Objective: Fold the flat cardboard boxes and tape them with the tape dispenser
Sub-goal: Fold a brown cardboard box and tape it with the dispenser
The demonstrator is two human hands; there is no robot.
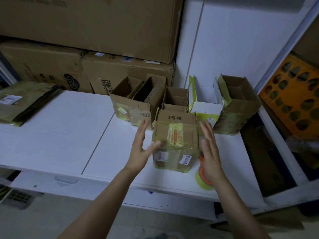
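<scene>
A small taped cardboard box (176, 142) stands on the white table (69, 135), its brown sides wrapped in yellowish tape with printed labels. My left hand (140, 149) hovers just left of the box, fingers straight and spread, thumb near its left face. My right hand (209, 150) is beside its right face, fingers straight, palm turned toward the box. Neither hand grips anything. An orange tape dispenser with a yellowish roll (203, 178) lies on the table under my right wrist, partly hidden by it.
Several folded open-topped boxes (136, 100) stand in a row behind, one of them white (205, 99). A stack of flat cardboard (22, 100) lies at the table's left. Large cartons (86, 28) are piled against the wall. An orange crate (291, 94) sits at right.
</scene>
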